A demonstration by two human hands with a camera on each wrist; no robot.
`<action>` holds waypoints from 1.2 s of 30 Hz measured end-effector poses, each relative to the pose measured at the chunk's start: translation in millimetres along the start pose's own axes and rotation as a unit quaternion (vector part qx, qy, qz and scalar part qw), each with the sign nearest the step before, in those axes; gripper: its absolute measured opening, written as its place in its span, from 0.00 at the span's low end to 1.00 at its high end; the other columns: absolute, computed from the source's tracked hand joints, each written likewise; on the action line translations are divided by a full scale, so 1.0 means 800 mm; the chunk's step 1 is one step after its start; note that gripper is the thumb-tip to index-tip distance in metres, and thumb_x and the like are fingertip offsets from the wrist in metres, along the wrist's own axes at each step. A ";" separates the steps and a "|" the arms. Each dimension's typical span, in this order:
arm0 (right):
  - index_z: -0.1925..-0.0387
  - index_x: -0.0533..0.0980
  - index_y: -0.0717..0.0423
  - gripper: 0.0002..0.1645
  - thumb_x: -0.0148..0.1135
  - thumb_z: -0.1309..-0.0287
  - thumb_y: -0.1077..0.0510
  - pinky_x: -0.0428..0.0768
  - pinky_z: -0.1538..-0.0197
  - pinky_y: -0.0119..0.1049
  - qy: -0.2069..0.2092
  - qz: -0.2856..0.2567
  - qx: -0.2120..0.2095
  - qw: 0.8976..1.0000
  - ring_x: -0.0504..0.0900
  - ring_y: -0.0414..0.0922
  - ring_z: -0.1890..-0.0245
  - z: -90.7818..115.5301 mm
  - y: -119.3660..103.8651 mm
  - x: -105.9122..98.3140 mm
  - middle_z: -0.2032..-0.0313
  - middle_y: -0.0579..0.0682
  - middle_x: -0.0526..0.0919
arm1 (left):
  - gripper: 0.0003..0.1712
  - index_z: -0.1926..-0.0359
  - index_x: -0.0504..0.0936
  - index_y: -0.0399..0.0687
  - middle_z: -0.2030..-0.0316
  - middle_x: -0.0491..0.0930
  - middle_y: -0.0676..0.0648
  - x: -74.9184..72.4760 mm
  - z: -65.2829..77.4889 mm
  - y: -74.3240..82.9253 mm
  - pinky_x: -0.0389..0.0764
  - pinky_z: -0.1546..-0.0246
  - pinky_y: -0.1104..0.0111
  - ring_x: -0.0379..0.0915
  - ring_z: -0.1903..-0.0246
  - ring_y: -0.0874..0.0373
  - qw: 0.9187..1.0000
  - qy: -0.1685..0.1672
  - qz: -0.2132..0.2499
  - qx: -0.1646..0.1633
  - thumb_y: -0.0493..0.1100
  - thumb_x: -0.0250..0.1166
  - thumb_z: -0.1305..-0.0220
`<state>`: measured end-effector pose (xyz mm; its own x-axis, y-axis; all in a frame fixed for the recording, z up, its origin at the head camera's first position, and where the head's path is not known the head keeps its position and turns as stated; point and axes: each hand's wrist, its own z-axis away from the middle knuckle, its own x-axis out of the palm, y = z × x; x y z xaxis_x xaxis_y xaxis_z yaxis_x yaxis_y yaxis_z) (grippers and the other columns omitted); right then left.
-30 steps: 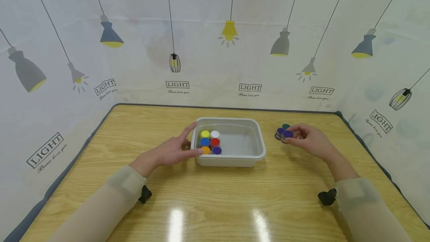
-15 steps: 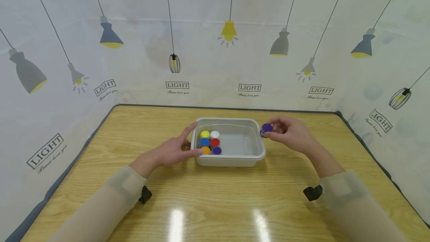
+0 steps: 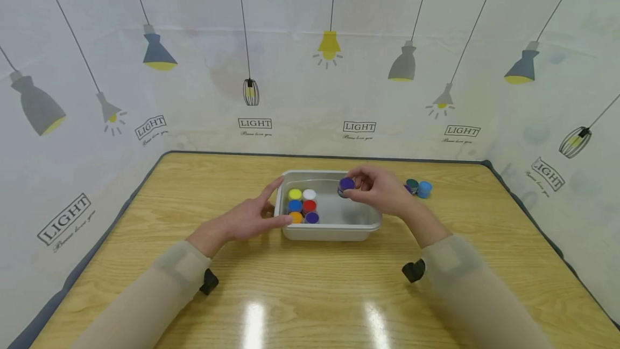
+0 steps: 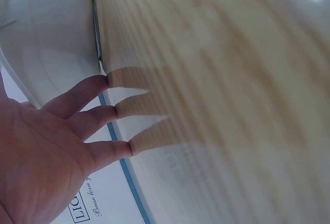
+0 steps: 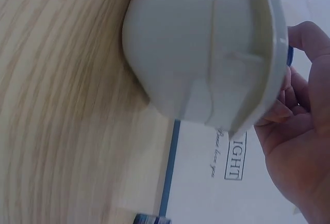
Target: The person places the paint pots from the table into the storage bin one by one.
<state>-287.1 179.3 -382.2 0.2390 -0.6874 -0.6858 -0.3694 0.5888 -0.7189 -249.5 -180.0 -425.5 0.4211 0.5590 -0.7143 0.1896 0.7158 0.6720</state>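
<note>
A white plastic tub (image 3: 331,234) stands on the table; small paint jars with yellow, white, blue, red (image 3: 309,206), orange and purple (image 3: 312,217) lids sit in its left part. My left hand (image 3: 248,218) rests against the tub's left side, index finger and thumb spread along the rim. In the left wrist view its other fingers (image 4: 98,115) are straight, tips on the tabletop. Over the tub's right part, thumb and fingers of my right hand (image 3: 380,190) pinch a purple-lidded paint jar (image 3: 346,185). In the right wrist view the tub's wall mostly hides that jar.
To the tub's right, a dark green-lidded jar (image 3: 412,185) and a light blue jar (image 3: 424,189) stand on the wooden table (image 3: 310,290). Another purple lid is partly hidden behind my right hand. A printed backdrop (image 3: 300,79) encloses the table's back and sides.
My right hand has carried the purple-lidded jar left, from the group on the right to above the tub. The light blue jar has come into sight. My left hand has stayed put.
</note>
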 end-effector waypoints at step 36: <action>0.43 0.86 0.50 0.18 0.75 0.29 0.50 0.80 0.53 0.39 -0.098 0.119 0.040 0.987 0.81 0.43 0.63 -0.047 -0.015 0.053 0.63 0.46 0.86 | 0.63 0.12 0.29 0.82 0.25 0.77 0.36 -0.001 0.000 0.001 0.72 0.26 0.35 0.74 0.26 0.33 1.000 -0.001 -0.008 0.009 0.83 0.60 0.31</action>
<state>-306.5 127.1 -398.7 0.3258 -0.4355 -0.8392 -0.3648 0.7610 -0.5365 -250.1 -179.8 -424.4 0.4204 0.5466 -0.7242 0.2120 0.7170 0.6641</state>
